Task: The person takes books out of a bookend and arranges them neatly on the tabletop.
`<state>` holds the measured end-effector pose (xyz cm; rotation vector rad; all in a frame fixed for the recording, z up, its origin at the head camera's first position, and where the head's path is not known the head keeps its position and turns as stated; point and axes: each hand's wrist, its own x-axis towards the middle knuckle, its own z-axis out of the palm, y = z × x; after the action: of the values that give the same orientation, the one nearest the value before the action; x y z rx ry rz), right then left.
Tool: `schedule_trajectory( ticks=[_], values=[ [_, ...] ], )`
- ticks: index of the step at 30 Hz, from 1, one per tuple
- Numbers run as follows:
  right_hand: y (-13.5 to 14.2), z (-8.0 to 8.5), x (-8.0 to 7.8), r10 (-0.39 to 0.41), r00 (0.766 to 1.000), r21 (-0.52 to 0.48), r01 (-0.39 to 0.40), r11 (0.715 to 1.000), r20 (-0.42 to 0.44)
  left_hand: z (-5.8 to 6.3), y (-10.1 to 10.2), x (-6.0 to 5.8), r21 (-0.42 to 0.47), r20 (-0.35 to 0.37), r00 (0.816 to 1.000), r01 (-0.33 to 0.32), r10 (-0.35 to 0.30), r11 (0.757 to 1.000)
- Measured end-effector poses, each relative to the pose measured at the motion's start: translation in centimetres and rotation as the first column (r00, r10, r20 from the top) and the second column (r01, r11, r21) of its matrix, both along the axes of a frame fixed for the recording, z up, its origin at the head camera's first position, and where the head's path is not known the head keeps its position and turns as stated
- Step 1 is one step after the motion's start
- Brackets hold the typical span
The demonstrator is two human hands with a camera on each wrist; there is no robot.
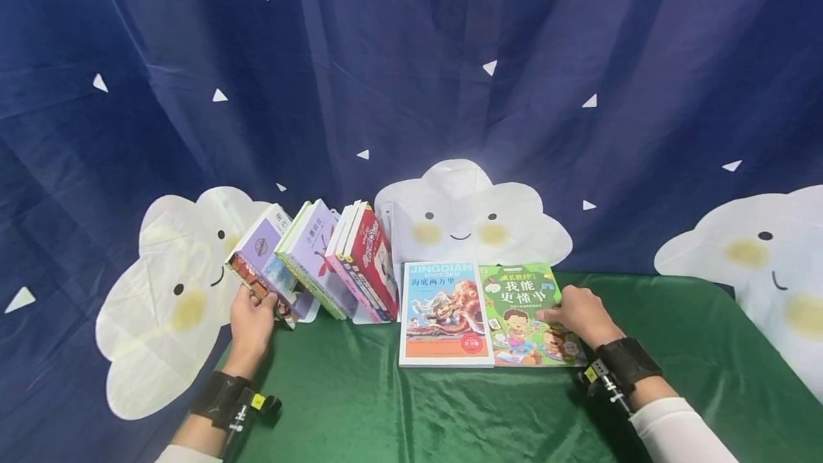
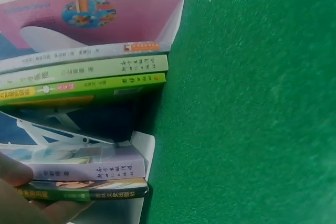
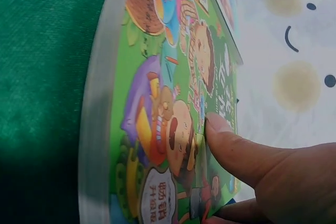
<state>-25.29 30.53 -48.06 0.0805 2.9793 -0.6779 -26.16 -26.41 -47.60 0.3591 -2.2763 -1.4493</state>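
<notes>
At the left end of the book row, my left hand point(image 1: 252, 324) grips the leftmost leaning books. In the left wrist view its thumb and fingers lie around a purple-spined book point(image 2: 121, 170) and a dark green-spined book point(image 2: 118, 191). On the right, my right hand point(image 1: 584, 316) holds the right edge of a green picture book point(image 1: 514, 313) lying face up. Its thumb point(image 3: 231, 142) presses on that cover; the other fingers are mostly hidden behind the edge. Against the green book's left side lies a blue and orange octopus-cover book point(image 1: 444, 313).
Several books lean left between white bookends point(image 2: 143, 148), among them a lilac one point(image 1: 318, 238) and a red one point(image 1: 376, 256). A gap separates the gripped books from the light green-spined ones. Green cloth point(image 1: 347, 391) covers the table; a dark blue cloud-print curtain point(image 1: 411, 91) hangs behind.
</notes>
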Motion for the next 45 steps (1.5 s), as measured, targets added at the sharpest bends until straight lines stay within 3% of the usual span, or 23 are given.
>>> schedule_trajectory(
  ticks=[5, 11, 16, 20, 23, 30, 38, 42, 45],
  values=[
    [-0.4, -0.3, 0.4, 0.016, 0.999, 0.019, -0.015, 1.0, -0.037, 0.3, 0.1, 1.4, -0.055, -0.034, 0.996, -0.085, 0.083, 0.995],
    [-0.6, -0.1, 1.3, 0.043, 0.997, 0.006, -0.042, 0.999, -0.066, 1.1, -0.5, 3.0, -0.127, -0.124, 0.98, -0.171, 0.155, 0.977],
    [-1.1, 0.2, 2.7, 0.081, 0.978, 0.088, -0.065, 0.994, -0.19, 1.8, -1.2, 4.2, -0.178, -0.187, 0.961, -0.239, 0.206, 0.955],
    [-1.7, 0.5, 3.5, 0.086, 0.944, 0.176, -0.031, 0.984, -0.317, 2.9, -1.4, 5.3, -0.174, -0.256, 0.93, -0.313, 0.264, 0.934],
    [-2.1, 0.9, 3.7, 0.083, 0.932, 0.185, -0.018, 0.983, -0.353, 4.1, -1.1, 6.2, -0.128, -0.328, 0.897, -0.353, 0.296, 0.927],
    [-3.5, 2.2, 4.6, 0.096, 0.957, 0.053, -0.084, 0.995, -0.275, 6.5, 0.2, 8.0, -0.096, -0.463, 0.831, -0.393, 0.309, 0.914],
    [-5.1, 2.9, 5.7, 0.098, 0.967, -0.068, -0.117, 0.991, -0.237, 8.0, 1.9, 9.4, -0.066, -0.555, 0.786, -0.368, 0.272, 0.927],
    [-5.6, 3.1, 6.2, 0.114, 0.964, -0.084, -0.137, 0.987, -0.241, 8.8, 2.6, 10.3, -0.063, -0.61, 0.744, -0.388, 0.272, 0.92],
    [-5.9, 3.3, 6.6, 0.121, 0.963, -0.095, -0.148, 0.984, -0.242, 9.3, 3.2, 10.8, -0.065, -0.684, 0.694, -0.362, 0.222, 0.93]
  ],
)
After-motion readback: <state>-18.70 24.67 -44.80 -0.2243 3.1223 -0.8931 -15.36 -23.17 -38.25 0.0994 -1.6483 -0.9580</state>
